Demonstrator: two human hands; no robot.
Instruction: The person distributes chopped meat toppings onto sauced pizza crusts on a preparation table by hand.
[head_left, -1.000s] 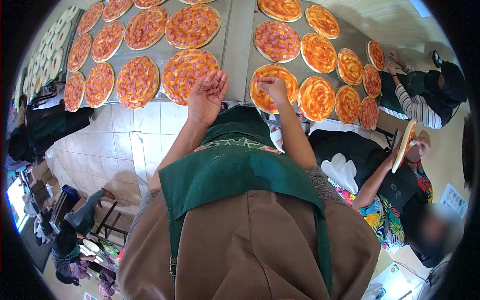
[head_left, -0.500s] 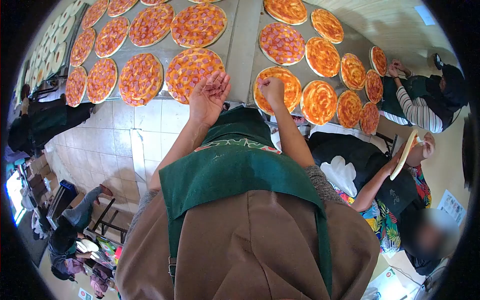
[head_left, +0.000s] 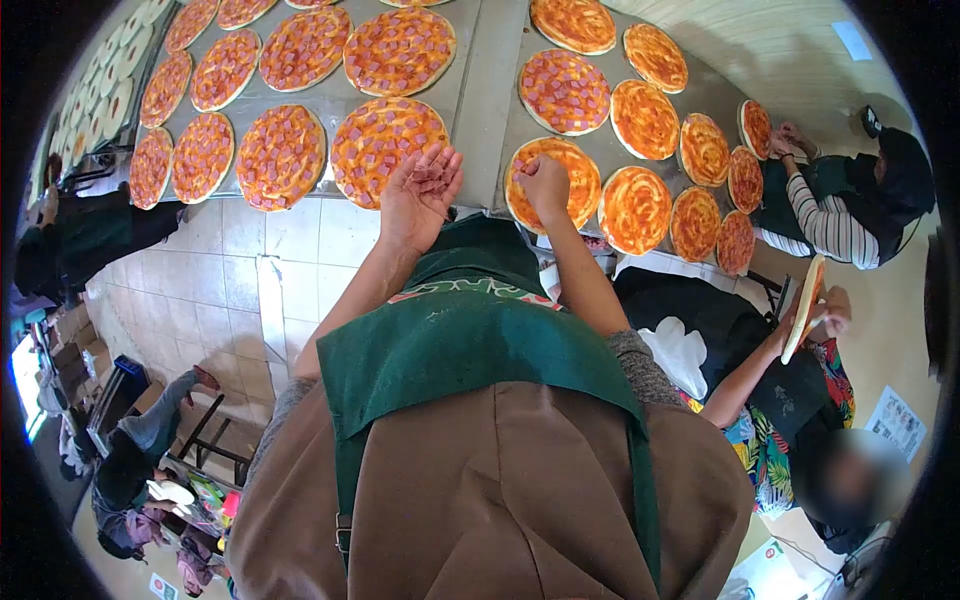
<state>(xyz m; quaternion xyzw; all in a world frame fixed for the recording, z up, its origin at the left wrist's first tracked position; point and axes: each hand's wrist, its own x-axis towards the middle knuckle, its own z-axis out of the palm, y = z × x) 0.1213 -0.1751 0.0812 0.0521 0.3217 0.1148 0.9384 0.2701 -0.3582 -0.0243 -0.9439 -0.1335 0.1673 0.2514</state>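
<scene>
The left hand (head_left: 422, 195) is turned palm up, released, its fingers loosely bent; small bits seem to lie in its palm, too blurred to name; it is at the near edge of a ham pizza (head_left: 380, 140), partly in front of it; the right hand (head_left: 545, 188) is clenched over a sauced pizza (head_left: 584, 188), and I cannot tell whether its fingers pinch anything or touch the pizza; both pizzas lie on the metal table (head_left: 486, 110), with a seam between them; more ham-topped pizzas are to the left, and mostly sauce-covered ones to the right; at the right, a person in a flowered top holds up another pizza (head_left: 803, 310), well apart from both hands
</scene>
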